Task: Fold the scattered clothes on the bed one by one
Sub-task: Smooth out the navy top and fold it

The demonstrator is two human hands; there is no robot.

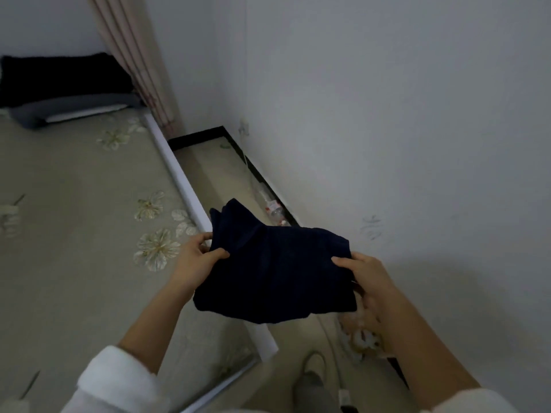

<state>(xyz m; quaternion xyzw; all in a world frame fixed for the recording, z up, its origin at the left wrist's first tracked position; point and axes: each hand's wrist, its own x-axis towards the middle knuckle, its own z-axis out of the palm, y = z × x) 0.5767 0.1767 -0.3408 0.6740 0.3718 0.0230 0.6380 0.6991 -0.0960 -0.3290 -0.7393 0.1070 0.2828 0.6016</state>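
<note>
White-sleeved left hand [193,257] and right hand [368,278] pinch a dark folded garment [274,272], fingers hidden beneath it.

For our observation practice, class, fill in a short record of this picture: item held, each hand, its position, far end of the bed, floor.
item held: dark blue garment, bunched
left hand: pinches its left edge, thumb on top
right hand: pinches its right edge, thumb on top
position: in the air, over the bed edge and floor
far end of bed: black bundle, grey folded cloth in front
floor: plastic bottle by the wall
</note>
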